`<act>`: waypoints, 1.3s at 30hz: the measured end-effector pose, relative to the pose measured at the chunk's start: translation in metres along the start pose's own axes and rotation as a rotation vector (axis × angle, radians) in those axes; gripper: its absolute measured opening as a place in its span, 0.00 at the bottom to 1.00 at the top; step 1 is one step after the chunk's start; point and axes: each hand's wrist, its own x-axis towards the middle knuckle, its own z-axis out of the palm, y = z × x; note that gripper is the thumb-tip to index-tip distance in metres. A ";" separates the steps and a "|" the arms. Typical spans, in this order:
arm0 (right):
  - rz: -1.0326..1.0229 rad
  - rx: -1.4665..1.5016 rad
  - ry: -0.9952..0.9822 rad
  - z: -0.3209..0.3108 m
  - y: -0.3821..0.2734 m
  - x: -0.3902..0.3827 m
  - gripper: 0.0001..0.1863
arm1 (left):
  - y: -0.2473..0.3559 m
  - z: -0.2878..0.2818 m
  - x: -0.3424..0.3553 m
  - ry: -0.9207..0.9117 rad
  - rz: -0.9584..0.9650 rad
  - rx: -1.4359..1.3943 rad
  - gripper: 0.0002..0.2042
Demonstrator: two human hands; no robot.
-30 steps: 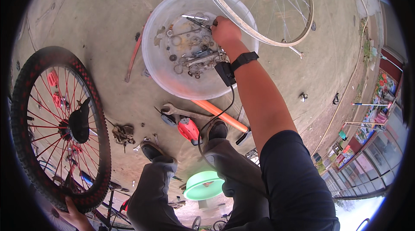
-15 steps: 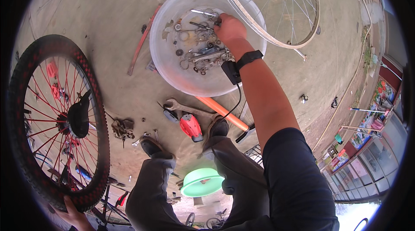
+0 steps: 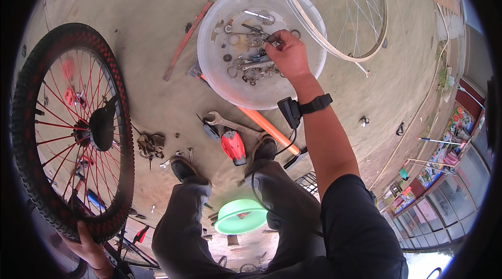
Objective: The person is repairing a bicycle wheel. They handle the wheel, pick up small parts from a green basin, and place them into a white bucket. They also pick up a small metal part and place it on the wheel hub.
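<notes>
My left hand grips the lower tyre of a bicycle wheel with red spokes, which stands tilted at the left. A black guard sits by its hub. My right hand is inside a whitish plastic basin, above a pile of small metal parts. Its thumb and fingers are pinched together; a small dark thing seems to be between them, too small to name. Rings, washers and rod-like pieces lie around the fingertips. A strap with a black device circles my right wrist.
A bare wheel rim with spokes overlaps the basin's right side. By my feet lie a large wrench, a red-and-black piece and an orange tube. A red strip lies left of the basin; a green bowl stands behind me.
My right hand has drawn back slightly toward me from the parts, and its fingers have come together in a pinch. The left hand still holds the wheel, which has shifted slightly in view.
</notes>
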 end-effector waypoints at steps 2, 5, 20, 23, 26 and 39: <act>-0.007 0.451 -0.085 0.002 -0.026 -0.032 0.07 | 0.005 0.006 0.000 0.090 0.118 0.133 0.30; 0.061 0.914 -0.239 -0.001 -0.065 -0.072 0.06 | 0.017 0.013 -0.002 0.028 -0.053 -0.029 0.31; 0.282 1.623 -0.587 0.001 -0.211 -0.232 0.20 | 0.020 0.026 -0.010 -0.008 0.019 -0.191 0.30; 0.274 1.696 -0.604 -0.001 -0.233 -0.257 0.20 | 0.021 0.028 -0.013 -0.007 0.043 -0.247 0.29; 0.256 1.734 -0.625 -0.005 -0.252 -0.280 0.20 | 0.024 0.030 -0.017 0.017 0.072 -0.238 0.30; 0.309 1.838 -0.567 -0.016 -0.314 -0.361 0.16 | 0.050 0.024 -0.019 -0.097 0.123 -0.165 0.31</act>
